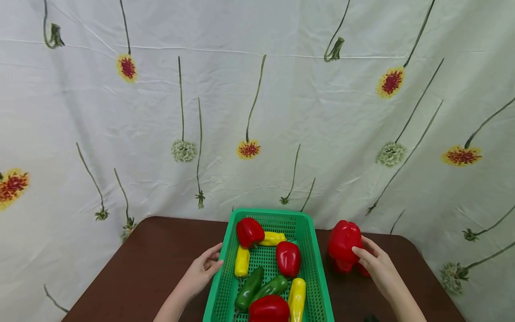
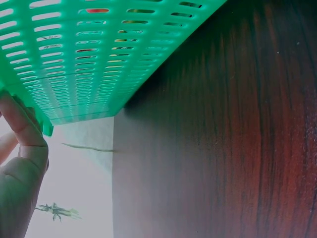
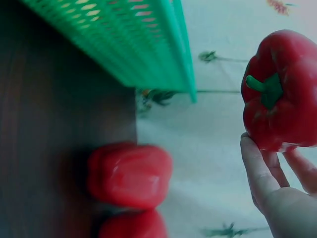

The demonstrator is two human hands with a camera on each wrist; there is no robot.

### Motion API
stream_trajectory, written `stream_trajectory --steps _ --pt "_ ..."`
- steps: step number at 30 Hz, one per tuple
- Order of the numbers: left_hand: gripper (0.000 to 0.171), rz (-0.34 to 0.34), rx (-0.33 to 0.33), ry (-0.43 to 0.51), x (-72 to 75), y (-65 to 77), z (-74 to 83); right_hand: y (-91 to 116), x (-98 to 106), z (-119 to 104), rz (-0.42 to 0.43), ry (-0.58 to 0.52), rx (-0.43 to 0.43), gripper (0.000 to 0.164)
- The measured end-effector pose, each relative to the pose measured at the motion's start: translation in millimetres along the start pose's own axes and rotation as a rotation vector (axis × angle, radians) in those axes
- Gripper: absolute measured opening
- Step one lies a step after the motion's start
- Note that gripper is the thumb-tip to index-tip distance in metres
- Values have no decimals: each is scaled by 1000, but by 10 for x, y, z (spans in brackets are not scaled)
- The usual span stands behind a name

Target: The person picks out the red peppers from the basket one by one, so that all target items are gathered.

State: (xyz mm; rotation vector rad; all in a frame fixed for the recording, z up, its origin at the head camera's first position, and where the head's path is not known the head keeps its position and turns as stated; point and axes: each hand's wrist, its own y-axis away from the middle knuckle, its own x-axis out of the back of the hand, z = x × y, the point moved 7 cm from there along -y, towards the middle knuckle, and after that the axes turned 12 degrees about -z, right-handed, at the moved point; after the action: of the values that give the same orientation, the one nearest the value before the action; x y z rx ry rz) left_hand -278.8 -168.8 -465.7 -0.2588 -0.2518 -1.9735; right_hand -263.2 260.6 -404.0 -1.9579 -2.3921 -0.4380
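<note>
A red bell pepper (image 1: 344,241) is pinched between the thumb and fingers of my right hand (image 1: 376,264), raised above the table right of the basket. Its green stem shows in the right wrist view, where the bell pepper (image 3: 285,94) sits at the fingertips. My left hand (image 1: 201,270) is at the left rim of a green plastic basket (image 1: 215,286), its fingers loosely bent and touching the rim. Inside the basket lie red bell peppers (image 1: 288,259), long yellow vegetables (image 1: 297,297) and long green peppers (image 1: 250,288).
Two more red bell peppers (image 3: 131,176) rest on the dark brown table (image 1: 169,250), beneath the raised one. A white cloth (image 1: 225,112) printed with flowers hangs behind the table. Part of a dark object (image 1: 371,318) shows at the bottom edge near the right forearm.
</note>
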Motion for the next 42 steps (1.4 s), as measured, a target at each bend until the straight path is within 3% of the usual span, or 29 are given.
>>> stream_trajectory --steps 7,14,25,33,42 --pt "60 5 1 -5 14 5 20 44 131 306 29 8 -82 70" --pt "60 5 4 3 10 5 18 43 190 578 -15 31 -148 72" --pt "59 3 5 3 -3 -1 5 69 219 982 -14 91 -269 74" --pt "58 14 13 -2 -11 -1 7 92 186 1140 -40 64 -294 69" --pt "58 18 13 6 -10 -2 0 88 152 1197 -169 71 -306 68"
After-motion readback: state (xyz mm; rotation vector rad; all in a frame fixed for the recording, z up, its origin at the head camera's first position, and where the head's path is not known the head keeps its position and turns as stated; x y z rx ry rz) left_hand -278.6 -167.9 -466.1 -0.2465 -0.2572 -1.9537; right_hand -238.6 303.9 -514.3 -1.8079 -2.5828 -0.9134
